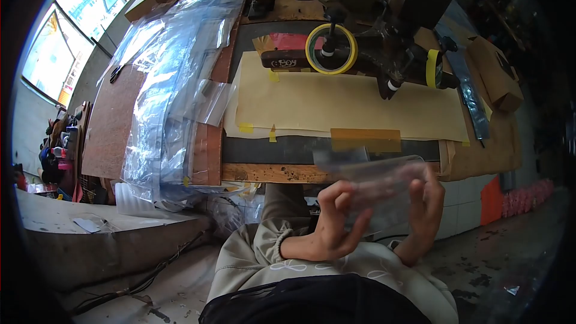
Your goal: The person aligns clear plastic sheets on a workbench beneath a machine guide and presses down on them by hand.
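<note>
The left hand and right hand grip a clear plastic bag near the counter; light, even tension should limit creases.

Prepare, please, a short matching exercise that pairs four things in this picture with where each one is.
1. Clear, thin plastic piece
2. Round yellow tape roll, seen face-on
3. Crinkled pile of clear plastic
4. Flat cream paper sheets

A. On the reddish-brown wooden board
B. On the dark grey work surface
C. In the person's hands
D. At the dark metal machine

Pairs: 1-C, 2-D, 3-A, 4-B
</note>
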Tool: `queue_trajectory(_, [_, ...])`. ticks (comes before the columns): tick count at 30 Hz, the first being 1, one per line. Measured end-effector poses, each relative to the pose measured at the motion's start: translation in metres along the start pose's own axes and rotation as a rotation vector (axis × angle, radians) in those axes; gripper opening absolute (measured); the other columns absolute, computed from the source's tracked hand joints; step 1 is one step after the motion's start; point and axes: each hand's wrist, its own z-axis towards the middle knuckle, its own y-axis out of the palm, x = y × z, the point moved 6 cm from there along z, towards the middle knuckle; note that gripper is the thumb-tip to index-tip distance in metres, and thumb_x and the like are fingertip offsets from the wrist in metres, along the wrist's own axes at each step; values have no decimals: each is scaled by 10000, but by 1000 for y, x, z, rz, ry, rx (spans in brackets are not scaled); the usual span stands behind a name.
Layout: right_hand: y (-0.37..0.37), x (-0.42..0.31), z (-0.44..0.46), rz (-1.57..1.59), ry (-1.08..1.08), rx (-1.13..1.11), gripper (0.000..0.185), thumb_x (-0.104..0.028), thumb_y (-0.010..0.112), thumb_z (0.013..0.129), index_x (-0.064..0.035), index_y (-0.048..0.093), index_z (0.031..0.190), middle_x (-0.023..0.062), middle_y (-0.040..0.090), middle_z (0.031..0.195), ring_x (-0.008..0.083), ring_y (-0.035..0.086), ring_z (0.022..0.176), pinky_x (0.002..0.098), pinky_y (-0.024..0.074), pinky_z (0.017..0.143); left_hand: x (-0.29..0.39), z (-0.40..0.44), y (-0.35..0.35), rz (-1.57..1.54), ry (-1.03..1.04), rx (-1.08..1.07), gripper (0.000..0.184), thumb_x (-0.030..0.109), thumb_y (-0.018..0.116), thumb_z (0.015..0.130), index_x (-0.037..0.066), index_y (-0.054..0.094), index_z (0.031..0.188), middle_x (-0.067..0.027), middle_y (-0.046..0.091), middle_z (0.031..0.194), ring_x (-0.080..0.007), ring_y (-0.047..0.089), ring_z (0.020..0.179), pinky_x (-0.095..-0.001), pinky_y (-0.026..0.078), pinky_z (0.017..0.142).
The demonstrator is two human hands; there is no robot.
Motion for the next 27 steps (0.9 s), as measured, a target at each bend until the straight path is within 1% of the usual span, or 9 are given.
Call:
queue_trajectory(2, [0,12,-13,222,184,-207,438,-414,572,897,22,552,869,105,609,752,171,589,735,282,447,708,-2,1,7,-6,78,-54,495,-130,470,836,4,170,1207,-314,381,1283,-349,449,1227,-331,358,964])
queue_trajectory(4, [-3,16,-18,330,190,-93,474,-442,544,904,16,544,783,89,588,661,158,578,632,270,458,646,-14,1,9,-315,-87,-33,441,-36,485,859,11,211,1201,-300,365,1307,-339,413,1258,-334,330,991])
queue_trajectory(7, [-4,23,-29,516,141,-111,522,-482,523,898,4,528,710,89,592,637,142,584,545,249,468,559,-39,-16,17,-1217,-711,122,368,226,500,928,31,334,1192,-241,324,1386,-302,327,1327,-384,271,1068])
queue_trajectory(8, [-5,24,-31,582,113,-150,533,-494,519,894,0,522,694,93,599,649,137,589,528,241,471,531,-38,-16,20,-1049,-750,-92,600,484,341,934,69,322,1367,-203,149,1498,-300,189,1388,-520,278,1059])
queue_trajectory(12, [-13,15,-29,486,-29,-297,505,-467,549,882,18,523,743,97,603,591,161,614,488,239,468,457,-19,14,8,-1254,-729,7,526,319,444,949,67,293,1386,-145,269,1470,-264,279,1359,-432,297,1068])
queue_trajectory(15, [-14,21,-27,370,-8,-301,441,-410,592,875,24,521,839,96,611,566,162,622,486,232,466,458,-22,44,-22,-366,-543,34,479,153,471,943,66,284,1375,-158,281,1458,-266,308,1344,-440,349,1039])
queue_trajectory(17, [-8,22,-31,355,245,-284,401,-365,623,868,22,518,890,103,634,589,159,620,479,233,465,463,-15,73,-29,-587,-369,173,500,28,470,921,74,253,1370,-166,319,1433,-290,321,1332,-437,375,1027])
queue_trajectory(21, [20,38,-25,322,179,-313,307,-266,642,872,3,504,928,89,673,697,147,655,606,238,486,581,3,94,-39,-381,-253,220,519,88,449,946,109,193,1397,-213,415,1348,-342,502,1177,-444,506,879])
queue_trajectory(27, [55,46,-15,360,83,-251,218,-191,624,887,-15,496,901,87,681,795,153,669,779,246,491,717,4,95,-44,-246,-275,108,387,85,490,948,39,330,1297,-192,627,1073,-219,602,1028,-297,492,849])
